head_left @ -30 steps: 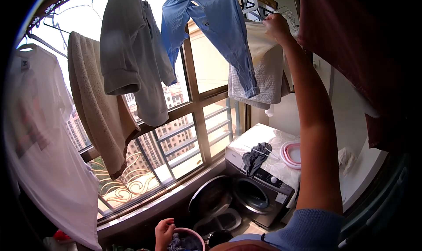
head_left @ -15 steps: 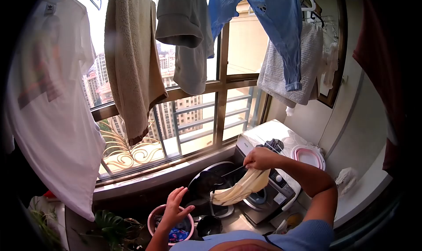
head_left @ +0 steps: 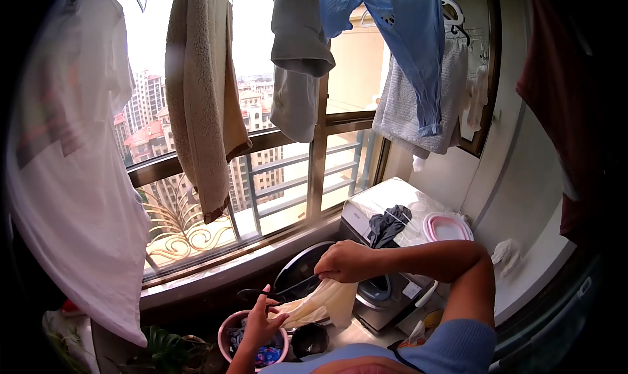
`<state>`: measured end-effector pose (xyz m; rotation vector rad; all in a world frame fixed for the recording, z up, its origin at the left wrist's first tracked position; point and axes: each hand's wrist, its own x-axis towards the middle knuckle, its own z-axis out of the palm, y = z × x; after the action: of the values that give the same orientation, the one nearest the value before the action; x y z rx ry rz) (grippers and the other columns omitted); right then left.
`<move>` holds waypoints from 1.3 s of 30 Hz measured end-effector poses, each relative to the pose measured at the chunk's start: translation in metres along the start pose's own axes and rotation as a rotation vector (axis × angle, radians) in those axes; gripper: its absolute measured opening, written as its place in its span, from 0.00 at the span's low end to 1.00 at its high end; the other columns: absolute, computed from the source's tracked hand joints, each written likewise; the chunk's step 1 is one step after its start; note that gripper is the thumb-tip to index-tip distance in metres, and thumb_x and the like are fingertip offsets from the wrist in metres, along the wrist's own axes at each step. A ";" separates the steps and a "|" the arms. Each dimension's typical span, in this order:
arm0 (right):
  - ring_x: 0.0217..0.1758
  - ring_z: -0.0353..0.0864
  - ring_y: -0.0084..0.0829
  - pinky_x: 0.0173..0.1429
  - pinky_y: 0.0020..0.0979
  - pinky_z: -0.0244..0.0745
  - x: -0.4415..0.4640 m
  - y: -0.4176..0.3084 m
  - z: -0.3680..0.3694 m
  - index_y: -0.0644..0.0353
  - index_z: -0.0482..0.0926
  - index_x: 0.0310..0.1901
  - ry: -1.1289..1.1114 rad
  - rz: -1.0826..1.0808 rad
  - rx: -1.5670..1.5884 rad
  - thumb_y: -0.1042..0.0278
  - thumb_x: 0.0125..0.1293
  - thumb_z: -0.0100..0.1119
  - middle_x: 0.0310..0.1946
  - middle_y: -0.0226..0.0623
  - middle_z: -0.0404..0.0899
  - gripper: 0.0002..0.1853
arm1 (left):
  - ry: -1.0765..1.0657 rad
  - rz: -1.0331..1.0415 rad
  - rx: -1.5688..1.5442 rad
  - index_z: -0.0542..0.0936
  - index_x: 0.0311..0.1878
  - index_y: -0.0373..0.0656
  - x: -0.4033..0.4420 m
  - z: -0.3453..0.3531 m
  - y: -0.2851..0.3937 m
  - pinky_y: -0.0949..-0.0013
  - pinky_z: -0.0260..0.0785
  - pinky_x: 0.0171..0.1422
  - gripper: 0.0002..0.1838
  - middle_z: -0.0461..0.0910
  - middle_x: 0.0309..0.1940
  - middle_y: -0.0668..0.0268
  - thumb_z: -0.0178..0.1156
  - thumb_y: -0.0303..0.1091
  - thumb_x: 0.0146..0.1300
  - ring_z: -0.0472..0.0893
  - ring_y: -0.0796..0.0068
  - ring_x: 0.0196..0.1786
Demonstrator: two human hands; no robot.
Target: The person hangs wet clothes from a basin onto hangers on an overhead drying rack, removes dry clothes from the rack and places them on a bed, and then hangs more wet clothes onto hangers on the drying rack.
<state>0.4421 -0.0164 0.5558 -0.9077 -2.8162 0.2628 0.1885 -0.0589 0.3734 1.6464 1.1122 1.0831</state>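
Observation:
My right hand [head_left: 343, 261] is closed on one end of a dark clothes hanger [head_left: 297, 286], above the pink basin. A pale yellow garment [head_left: 320, 306] hangs from that hanger, slanting down to the left. My left hand [head_left: 261, 323] is at the garment's left end, thumb and index finger apart. The hanger's dark curved part passes by its fingertips; whether they touch it I cannot tell. Below the left hand stands the pink basin [head_left: 224, 348], holding dark and bright blue cloth [head_left: 268, 356].
A washing machine [head_left: 356, 217] stands by the window, bearing dark cloth [head_left: 390, 226] on a hanger and a pink-rimmed folding basin [head_left: 448, 227]. A black bucket [head_left: 309, 340] sits beside the pink basin. Overhead hang a white shirt [head_left: 85, 178], a brown towel [head_left: 196, 99] and blue trousers [head_left: 405, 47].
My right hand has moved left and slightly down with the hanger and garment. The garment's left end now reaches my left hand. The view has shifted slightly.

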 end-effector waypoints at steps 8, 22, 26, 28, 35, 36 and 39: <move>0.33 0.82 0.42 0.40 0.34 0.75 0.025 0.010 0.000 0.65 0.82 0.37 -0.020 -0.014 0.176 0.70 0.58 0.61 0.29 0.46 0.81 0.08 | 0.131 0.106 0.100 0.62 0.65 0.47 -0.003 -0.024 -0.061 0.67 0.74 0.43 0.43 0.82 0.31 0.60 0.73 0.29 0.45 0.83 0.66 0.33; 0.70 0.55 0.49 0.70 0.46 0.49 0.025 0.061 0.227 0.51 0.70 0.61 0.031 0.289 0.031 0.56 0.56 0.64 0.65 0.48 0.61 0.31 | 0.444 -0.296 0.409 0.83 0.40 0.40 -0.087 -0.057 -0.251 0.64 0.66 0.37 0.11 0.73 0.26 0.60 0.65 0.29 0.52 0.75 0.63 0.31; 0.71 0.52 0.49 0.71 0.48 0.47 -0.001 0.038 0.260 0.51 0.72 0.59 -0.162 0.401 0.123 0.54 0.55 0.65 0.66 0.47 0.60 0.30 | 0.494 -0.436 0.570 0.83 0.42 0.43 -0.102 -0.052 -0.299 0.64 0.68 0.38 0.13 0.75 0.29 0.57 0.66 0.33 0.51 0.78 0.61 0.33; 0.71 0.52 0.49 0.71 0.47 0.48 -0.013 0.038 0.262 0.51 0.71 0.60 -0.189 0.447 0.173 0.54 0.56 0.64 0.66 0.47 0.59 0.29 | 0.477 -0.496 0.476 0.83 0.43 0.42 -0.102 -0.056 -0.313 0.66 0.69 0.39 0.13 0.77 0.30 0.57 0.65 0.32 0.52 0.79 0.63 0.34; 0.71 0.52 0.49 0.71 0.44 0.50 -0.040 0.050 0.221 0.54 0.71 0.60 -0.088 0.615 0.174 0.58 0.56 0.64 0.66 0.49 0.59 0.29 | 0.507 -0.629 0.012 0.71 0.63 0.46 -0.097 -0.080 -0.433 0.67 0.67 0.55 0.31 0.76 0.50 0.56 0.65 0.40 0.54 0.76 0.67 0.48; 0.71 0.52 0.49 0.71 0.44 0.50 -0.043 0.054 0.215 0.54 0.71 0.60 -0.078 0.610 0.165 0.58 0.56 0.64 0.66 0.50 0.59 0.29 | 0.417 -1.035 0.337 0.56 0.72 0.62 -0.086 -0.083 -0.380 0.55 0.56 0.67 0.47 0.58 0.64 0.55 0.68 0.48 0.48 0.62 0.54 0.63; 0.71 0.54 0.49 0.72 0.43 0.51 -0.035 0.050 0.157 0.56 0.70 0.61 0.079 0.586 0.151 0.61 0.56 0.64 0.66 0.50 0.59 0.30 | 0.442 -1.018 0.432 0.55 0.71 0.65 -0.067 -0.088 -0.341 0.49 0.53 0.68 0.47 0.55 0.63 0.58 0.68 0.46 0.46 0.58 0.51 0.65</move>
<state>0.4642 -0.0148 0.3884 -1.6408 -2.3537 0.4895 0.0154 -0.0246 0.0610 0.8567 2.2475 0.5258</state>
